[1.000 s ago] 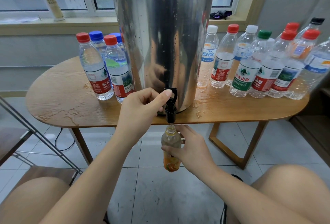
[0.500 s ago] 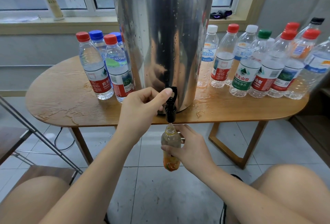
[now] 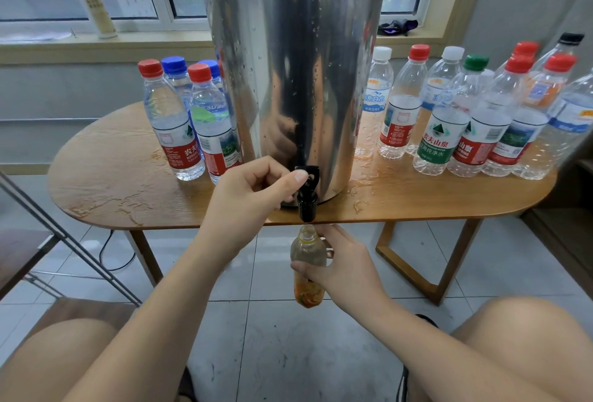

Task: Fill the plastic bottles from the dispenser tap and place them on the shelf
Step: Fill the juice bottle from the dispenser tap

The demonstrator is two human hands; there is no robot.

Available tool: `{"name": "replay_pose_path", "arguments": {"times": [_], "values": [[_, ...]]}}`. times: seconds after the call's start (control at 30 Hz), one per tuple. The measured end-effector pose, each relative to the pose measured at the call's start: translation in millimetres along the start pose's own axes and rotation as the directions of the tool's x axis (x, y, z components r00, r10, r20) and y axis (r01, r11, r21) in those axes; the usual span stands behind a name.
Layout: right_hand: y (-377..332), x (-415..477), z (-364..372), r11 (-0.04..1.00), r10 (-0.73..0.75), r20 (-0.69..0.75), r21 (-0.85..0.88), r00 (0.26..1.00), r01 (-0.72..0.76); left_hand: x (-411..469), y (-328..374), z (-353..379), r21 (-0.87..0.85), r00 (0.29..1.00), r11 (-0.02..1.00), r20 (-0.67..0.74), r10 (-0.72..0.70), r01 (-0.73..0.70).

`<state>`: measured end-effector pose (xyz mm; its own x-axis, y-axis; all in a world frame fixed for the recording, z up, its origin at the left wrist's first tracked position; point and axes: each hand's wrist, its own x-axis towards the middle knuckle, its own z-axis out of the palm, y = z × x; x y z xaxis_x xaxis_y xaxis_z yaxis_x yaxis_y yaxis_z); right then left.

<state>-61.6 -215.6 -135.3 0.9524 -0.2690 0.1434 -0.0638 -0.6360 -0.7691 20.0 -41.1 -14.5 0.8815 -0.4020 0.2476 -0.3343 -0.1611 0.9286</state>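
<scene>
A tall steel dispenser [image 3: 292, 74] stands on the wooden table [image 3: 106, 183], its black tap [image 3: 307, 193] hanging over the front edge. My left hand [image 3: 253, 196] pinches the tap lever with curled fingers. Directly under the spout, my right hand [image 3: 340, 268] grips an uncapped plastic bottle [image 3: 307, 252] with an orange label, held upright below the table edge. The bottle looks nearly full of water. Its lower middle is hidden by my fingers.
Capped, filled bottles [image 3: 175, 122] cluster left of the dispenser. Several capped bottles [image 3: 449, 119] stand in a group on the right. The tabletop is wet around the dispenser base. A metal-framed chair [image 3: 38, 241] sits at the left; my knees frame the floor below.
Nothing has shifted noticeably; both hands hold the same positions at the tap and bottle.
</scene>
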Motion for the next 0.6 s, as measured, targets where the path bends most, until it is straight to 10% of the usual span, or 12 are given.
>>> {"name": "replay_pose_path", "arguments": {"times": [0.23, 0.6], "values": [[1.6, -3.3, -1.2, 0.997, -0.069, -0.018, 0.026, 0.997, 0.07, 4.4, -16.0, -38.1, 0.027, 0.998, 0.999, -0.057, 0.033, -0.032], [-0.4, -11.9, -0.9, 0.988, -0.123, 0.001, 0.09, 0.992, 0.123, -3.6, -64.4, -68.6, 0.56, 0.995, 0.823, -0.093, -0.047, 0.091]]}}
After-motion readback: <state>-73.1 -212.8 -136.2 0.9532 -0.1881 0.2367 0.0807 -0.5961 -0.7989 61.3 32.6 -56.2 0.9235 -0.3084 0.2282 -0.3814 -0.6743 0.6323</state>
